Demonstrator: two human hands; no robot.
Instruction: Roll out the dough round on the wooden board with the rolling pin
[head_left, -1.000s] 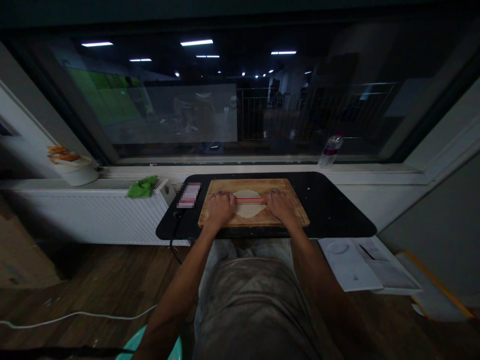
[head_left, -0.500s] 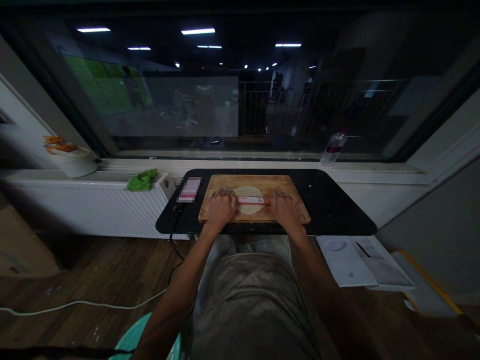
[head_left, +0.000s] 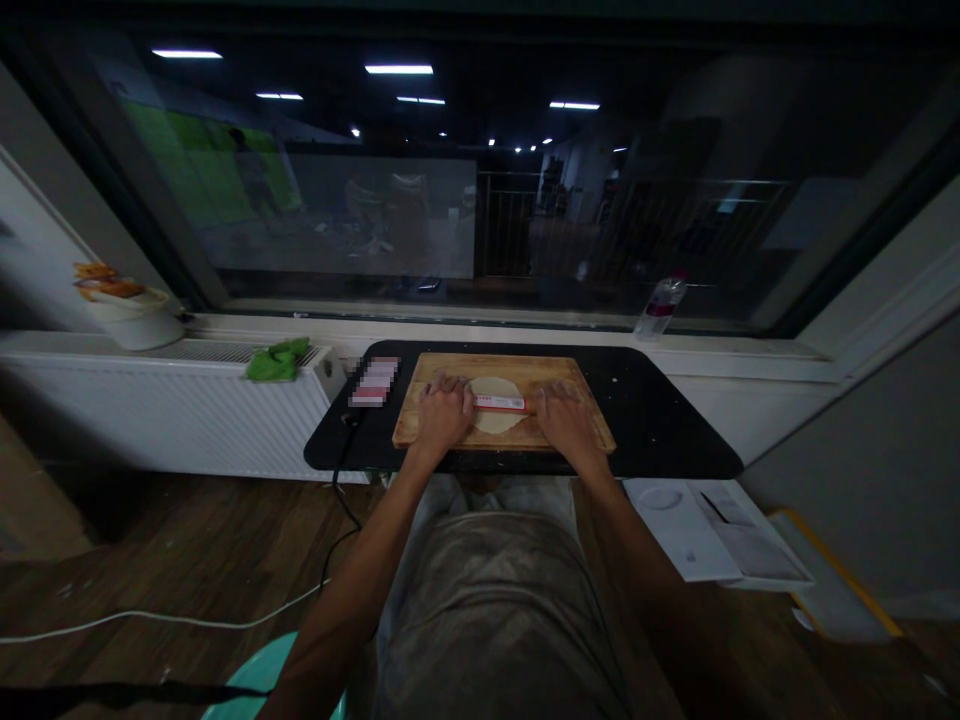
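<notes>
A flat round of pale dough (head_left: 495, 421) lies on a wooden cutting board (head_left: 555, 368). Across its middle rests a rolling pin (head_left: 501, 403) with a red and white label. My left hand (head_left: 447, 405) grips the pin's left end, its fingers curled over it. At the other end, my right hand (head_left: 564, 412) holds the pin in the same way, knuckles up. Both palms hide the pin's ends. The board sits on a black tabletop (head_left: 660, 430).
A pixelated phone-like item (head_left: 375, 382) lies left of the board, near a black cable (head_left: 341, 465). A green cloth (head_left: 277, 360) and a white tub (head_left: 139, 318) are on the radiator (head_left: 187, 420). A plastic bottle (head_left: 660, 308) stands on the sill. Below is a teal basin (head_left: 262, 680).
The rolling pin has turned, so its label shows a narrower white strip and more red. Both hands still grip the ends. The whole view has shifted slightly.
</notes>
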